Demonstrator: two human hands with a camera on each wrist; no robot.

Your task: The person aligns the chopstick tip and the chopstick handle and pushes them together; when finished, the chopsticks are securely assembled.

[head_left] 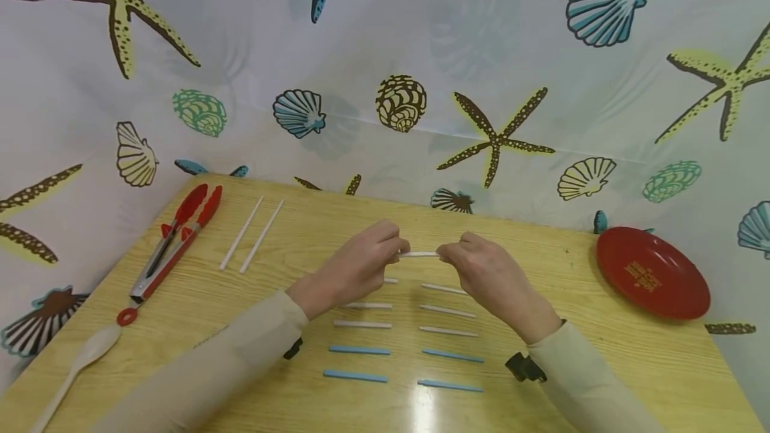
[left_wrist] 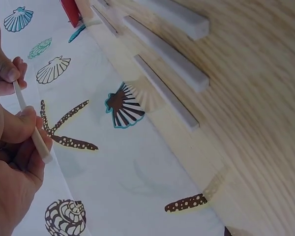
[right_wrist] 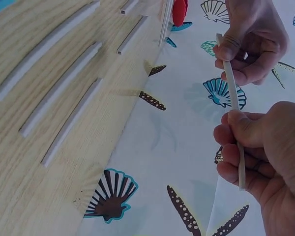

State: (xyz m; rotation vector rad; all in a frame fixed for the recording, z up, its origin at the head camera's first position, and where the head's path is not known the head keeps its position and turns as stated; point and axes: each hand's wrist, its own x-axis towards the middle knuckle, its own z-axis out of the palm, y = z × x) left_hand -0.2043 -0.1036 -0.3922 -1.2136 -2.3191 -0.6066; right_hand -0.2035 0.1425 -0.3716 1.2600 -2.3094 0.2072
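Both hands pinch one white chopstick (head_left: 420, 254) and hold it level above the table. My left hand (head_left: 365, 259) grips its thicker, square-ended part between thumb and fingers. The thinner part is in my right hand (head_left: 490, 279), thumb along it as the right wrist view shows. A short bare stretch of the stick shows between the hands. Below them lie two columns of short stick pieces: white ones (head_left: 362, 325) and blue ones (head_left: 355, 377) on the left, white ones (head_left: 448, 331) and blue ones (head_left: 450, 385) on the right. My left hand hides part of the upper left pieces.
Two long white chopsticks (head_left: 262, 236) lie side by side at the back left. Beside them are red-tipped tongs (head_left: 174, 242) and a pale spoon (head_left: 90, 350) along the left edge. A red oval plate (head_left: 674, 293) sits at the right. A shell-patterned cloth (head_left: 361, 39) hangs behind the table.
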